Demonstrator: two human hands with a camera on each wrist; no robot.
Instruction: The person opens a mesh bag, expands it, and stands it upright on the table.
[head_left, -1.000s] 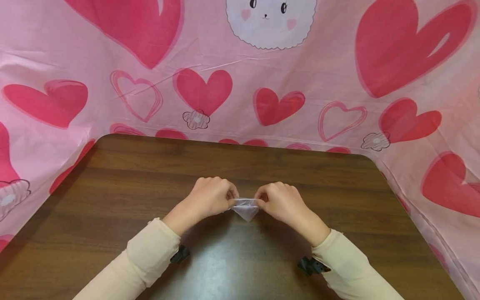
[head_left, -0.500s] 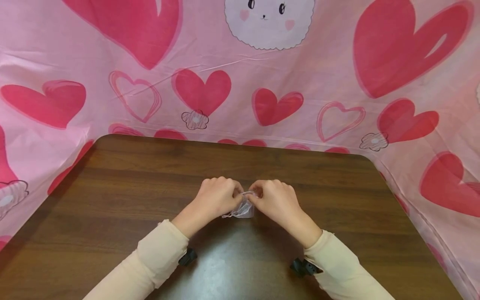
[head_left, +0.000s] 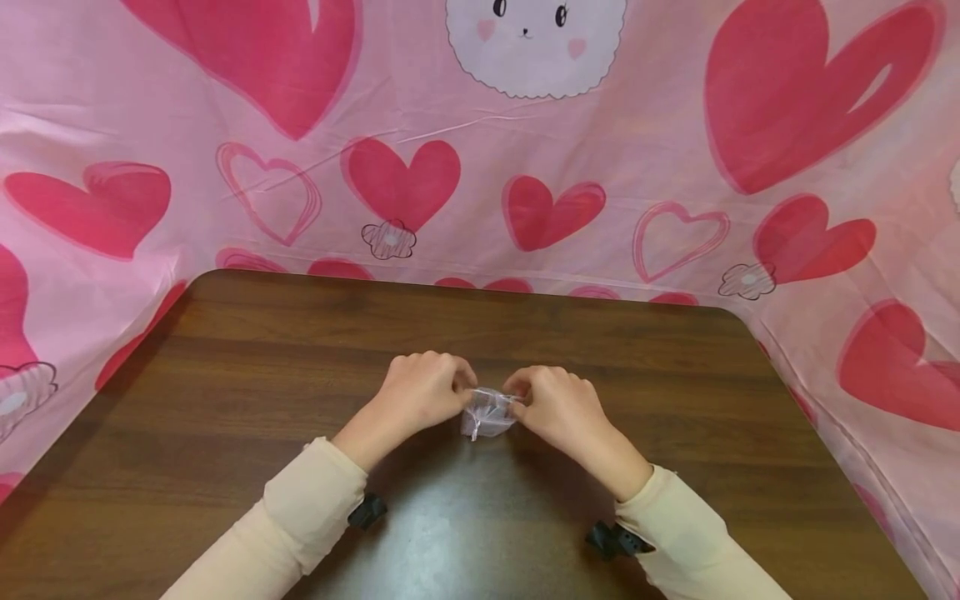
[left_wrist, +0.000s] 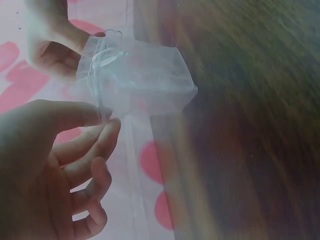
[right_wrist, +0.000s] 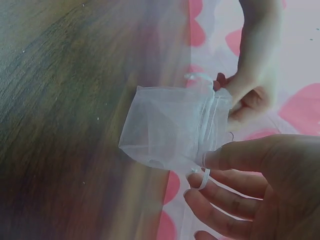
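Observation:
Between the two hands hangs a small sheer white organza drawstring bag (head_left: 489,414), its top held up over the table. My left hand (head_left: 423,387) pinches one side of the gathered mouth between thumb and forefinger. On the other side, my right hand (head_left: 558,404) pinches the mouth in the same way. In the left wrist view the bag (left_wrist: 155,82) looks puffed out, with squared lower corners. A thin ribbon drawstring (right_wrist: 206,120) runs through the band below the rim, and a loop of it dangles by the right fingertips in the right wrist view.
The brown wood-grain table (head_left: 300,325) spreads out under both hands. Pink cloth with red hearts (head_left: 555,212) hangs behind it and at both sides. Dark wrist cameras (head_left: 367,510) sit under the cream sleeves (head_left: 307,508).
The hands came together with the bag bunched between them, then drew apart again. The bag has changed from a flat pointed shape to a wider, puffed one.

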